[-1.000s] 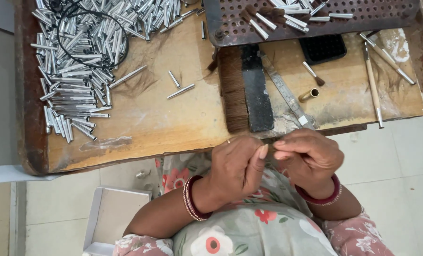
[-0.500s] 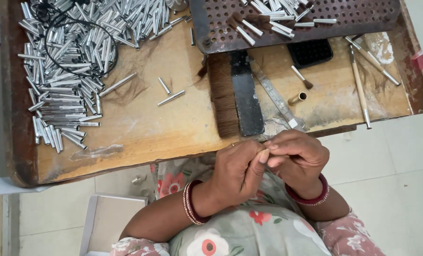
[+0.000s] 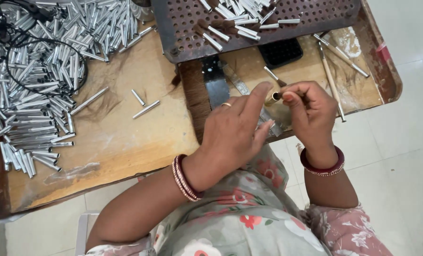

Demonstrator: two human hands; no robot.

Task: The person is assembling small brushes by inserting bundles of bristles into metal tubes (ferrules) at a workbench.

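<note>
Your two hands are meeting over the near edge of the wooden worktop [image 3: 126, 142]. Your left hand [image 3: 235, 130] is pressing its forefinger tip against a short brass-coloured metal tube [image 3: 271, 98], and your right hand [image 3: 311, 111] is pinching the tube's dark end between thumb and forefinger — so both hands are closing on that one tube, held just above the worktop's front edge.

Around them, things are crowding in. A dark perforated metal tray [image 3: 268, 28] is sitting across the far side, carrying a loose scatter of silver tubes with dark tufts; I cannot count them exactly. Beneath its near edge a flat steel blade [image 3: 215, 83] and a strip of brown bristle hair [image 3: 195, 95] are lying side by side, just left of your left hand and partly hidden by it. A black ridged block [image 3: 280, 51] is lying just beyond your fingers. Two thin wooden-handled sticks [image 3: 332, 78] are lying to the right.

On the left, a large heap of plain silver metal tubes [image 3: 31, 95] is spreading out — far too many to count — with a black cable [image 3: 40, 52] looping over it. Two stray silver tubes [image 3: 142, 104] are lying apart, between heap and bristles.

The tray and heap are running off the top edge.
</note>
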